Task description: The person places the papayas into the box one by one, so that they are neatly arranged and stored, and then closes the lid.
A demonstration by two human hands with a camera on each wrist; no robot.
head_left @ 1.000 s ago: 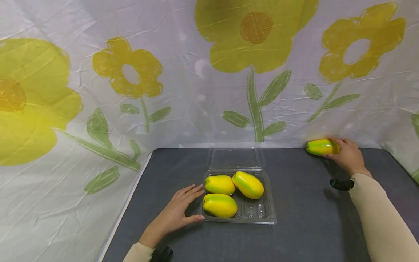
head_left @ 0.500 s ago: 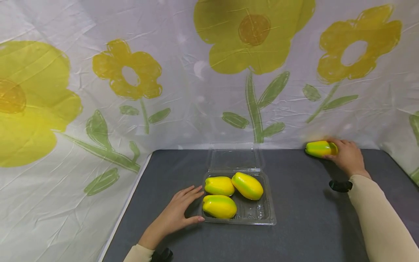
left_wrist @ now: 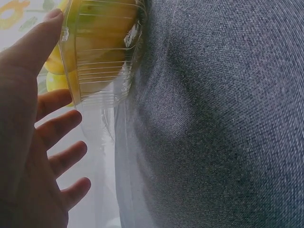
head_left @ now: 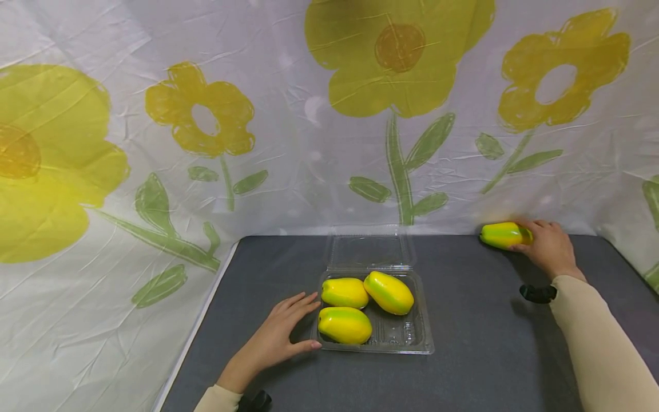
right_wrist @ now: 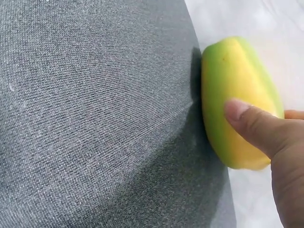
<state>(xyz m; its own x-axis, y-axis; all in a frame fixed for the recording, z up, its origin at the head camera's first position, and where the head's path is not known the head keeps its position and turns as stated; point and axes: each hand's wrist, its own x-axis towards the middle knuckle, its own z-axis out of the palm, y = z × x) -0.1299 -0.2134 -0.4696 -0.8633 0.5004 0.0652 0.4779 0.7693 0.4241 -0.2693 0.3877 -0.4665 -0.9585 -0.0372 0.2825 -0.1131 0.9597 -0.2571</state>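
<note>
At the table's far right edge, my right hand (head_left: 552, 249) grips a yellow-green papaya (head_left: 500, 235). In the right wrist view the thumb presses on the side of that papaya (right_wrist: 237, 95), and the other fingers are mostly hidden behind it. My left hand (head_left: 280, 330) rests by the left side of a clear plastic clamshell box (head_left: 426, 337), fingers spread and thumb at the near corner. The left wrist view has the fingertips right at the wall of the box (left_wrist: 102, 71). Inside lie three papayas: back left (head_left: 344, 292), front left (head_left: 344, 325) and back right (head_left: 389, 293).
The box's transparent lid (head_left: 369, 250) lies folded back toward the rear edge of the dark grey table (head_left: 463, 366). A white cloth with yellow flowers (head_left: 298, 143) hangs right behind the table and along its left side.
Both hands hold nearly the same place, and the papayas in the box have not moved. The head view has shifted very slightly.
</note>
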